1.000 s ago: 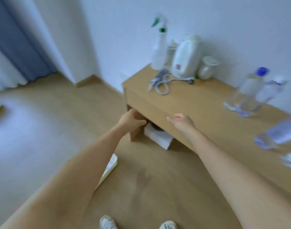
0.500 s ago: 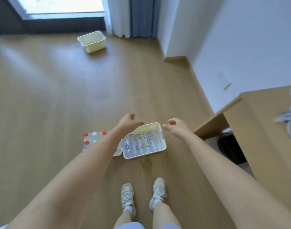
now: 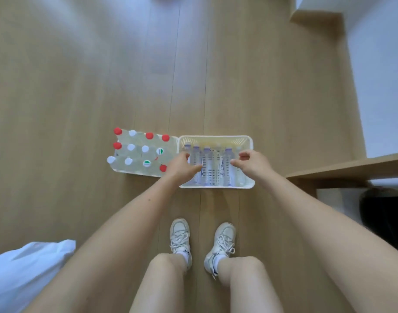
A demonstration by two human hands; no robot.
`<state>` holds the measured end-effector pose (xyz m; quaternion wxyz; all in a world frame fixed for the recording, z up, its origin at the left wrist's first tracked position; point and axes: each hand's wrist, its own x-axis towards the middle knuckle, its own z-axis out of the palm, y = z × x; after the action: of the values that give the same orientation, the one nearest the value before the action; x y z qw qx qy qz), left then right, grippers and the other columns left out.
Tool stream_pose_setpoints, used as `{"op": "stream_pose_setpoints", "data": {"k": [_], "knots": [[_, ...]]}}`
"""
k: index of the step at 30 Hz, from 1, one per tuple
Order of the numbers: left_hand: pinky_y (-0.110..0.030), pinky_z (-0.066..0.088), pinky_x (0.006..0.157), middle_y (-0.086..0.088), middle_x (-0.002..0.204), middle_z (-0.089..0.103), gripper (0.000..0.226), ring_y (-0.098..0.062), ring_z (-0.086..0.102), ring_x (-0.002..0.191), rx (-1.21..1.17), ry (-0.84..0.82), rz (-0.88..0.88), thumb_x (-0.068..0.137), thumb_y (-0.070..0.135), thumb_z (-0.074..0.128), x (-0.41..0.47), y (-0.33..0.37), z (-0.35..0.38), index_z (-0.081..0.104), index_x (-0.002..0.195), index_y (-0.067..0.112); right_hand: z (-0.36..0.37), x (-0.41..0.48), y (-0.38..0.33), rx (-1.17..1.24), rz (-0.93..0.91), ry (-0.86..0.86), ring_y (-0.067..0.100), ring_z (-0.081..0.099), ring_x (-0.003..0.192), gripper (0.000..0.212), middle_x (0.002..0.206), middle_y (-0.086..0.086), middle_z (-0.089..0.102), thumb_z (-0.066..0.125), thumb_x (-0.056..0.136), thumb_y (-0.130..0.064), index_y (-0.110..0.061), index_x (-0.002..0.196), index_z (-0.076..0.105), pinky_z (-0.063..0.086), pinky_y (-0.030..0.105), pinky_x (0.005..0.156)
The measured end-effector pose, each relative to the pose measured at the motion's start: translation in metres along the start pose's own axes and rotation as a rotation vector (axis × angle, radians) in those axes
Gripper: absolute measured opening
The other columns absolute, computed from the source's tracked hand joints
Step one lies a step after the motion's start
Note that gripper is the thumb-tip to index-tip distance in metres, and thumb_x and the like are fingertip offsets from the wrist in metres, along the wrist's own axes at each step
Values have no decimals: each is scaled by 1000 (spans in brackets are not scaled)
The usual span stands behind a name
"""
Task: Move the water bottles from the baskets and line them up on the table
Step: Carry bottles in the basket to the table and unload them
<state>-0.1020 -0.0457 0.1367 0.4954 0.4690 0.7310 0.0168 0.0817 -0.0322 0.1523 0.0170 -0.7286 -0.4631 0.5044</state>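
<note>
White basket (image 3: 134, 173) holds twelve upright bottles (image 3: 145, 149); second basket (image 3: 216, 137) holds lying bottles (image 3: 212, 169).

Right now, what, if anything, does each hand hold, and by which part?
Nothing is held. The left hand and right hand hover with loosely curled fingers over the bottles lying in the basket; contact cannot be told.

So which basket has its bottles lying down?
The white basket on the right: its bottles lie flat, while those in the left basket stand upright, caps up.

bottle labels (image 3: 210, 168) too blurred to read, table (image 3: 351, 169) cut off at right edge, white fabric (image 3: 24, 274) cropped lower left
</note>
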Motion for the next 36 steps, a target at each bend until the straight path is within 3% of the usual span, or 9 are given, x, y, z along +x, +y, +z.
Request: {"op": "stream_pose_setpoints", "data": {"k": [4, 9, 15, 20, 24, 27, 29, 33, 36], "knots": [[-33, 40, 98, -12, 140, 45, 62, -26, 46, 125, 55, -1, 8, 88, 29, 59, 127, -50, 76, 33, 139, 3, 69, 126, 60, 0, -15, 11, 21, 51, 115, 48, 128, 7, 54, 59, 89, -28, -8, 130, 46, 39, 28, 92], [-26, 38, 89, -10, 137, 47, 60, -23, 49, 120, 76, 61, 98, 88, 30, 57, 277, -82, 135, 36, 138, 6, 126, 275, 110, -8, -53, 86, 22, 52, 116, 52, 129, 5, 53, 62, 87, -31, -10, 131, 45, 43, 34, 99], [-24, 40, 75, -12, 136, 46, 57, -19, 53, 99, 153, 118, 199, 89, 31, 54, 373, -105, 171, 36, 137, 5, 156, 376, 133, 55, -67, 172, 26, 50, 119, 59, 139, 8, 45, 60, 87, -32, -12, 138, 36, 40, 32, 94], [-32, 38, 80, -13, 119, 54, 62, -29, 51, 108, 456, 58, 294, 81, 45, 61, 392, -112, 193, 41, 124, 6, 165, 396, 132, -56, -61, 150, 28, 49, 119, 58, 136, 13, 47, 55, 90, -35, -6, 136, 36, 33, 24, 77], [-40, 27, 97, -4, 97, 51, 75, -26, 49, 111, 630, 2, 176, 76, 62, 58, 400, -102, 196, 40, 122, 6, 167, 402, 127, -170, 3, 110, 29, 51, 110, 56, 127, 15, 51, 52, 91, -39, -3, 132, 38, 33, 24, 67], [-39, 27, 101, -2, 93, 47, 67, -25, 48, 111, 618, -87, 115, 72, 65, 61, 408, -97, 190, 48, 110, 12, 172, 412, 119, -231, 78, 69, 24, 49, 78, 50, 93, 11, 55, 54, 89, -40, -1, 120, 47, 31, 27, 50], [-41, 27, 104, -4, 95, 48, 60, -25, 47, 112, 600, -116, 104, 70, 64, 63, 411, -96, 189, 45, 100, 14, 178, 417, 118, -248, 120, 72, 23, 48, 72, 44, 78, 7, 51, 59, 86, -40, -3, 110, 53, 35, 27, 58], [-36, 27, 100, -1, 88, 47, 68, -24, 44, 109, 410, -25, 126, 67, 48, 72, 403, -101, 191, 40, 112, 10, 175, 416, 128, -157, 110, 145, 24, 50, 73, 36, 72, 4, 49, 67, 79, -37, -8, 94, 51, 36, 29, 64], [-29, 40, 69, 1, 81, 40, 64, -21, 43, 95, 189, 37, 180, 66, 36, 76, 386, -101, 187, 39, 111, 9, 159, 403, 129, 87, 114, 240, 25, 55, 91, 43, 94, 3, 56, 74, 70, -39, -14, 103, 58, 41, 29, 70]]}}
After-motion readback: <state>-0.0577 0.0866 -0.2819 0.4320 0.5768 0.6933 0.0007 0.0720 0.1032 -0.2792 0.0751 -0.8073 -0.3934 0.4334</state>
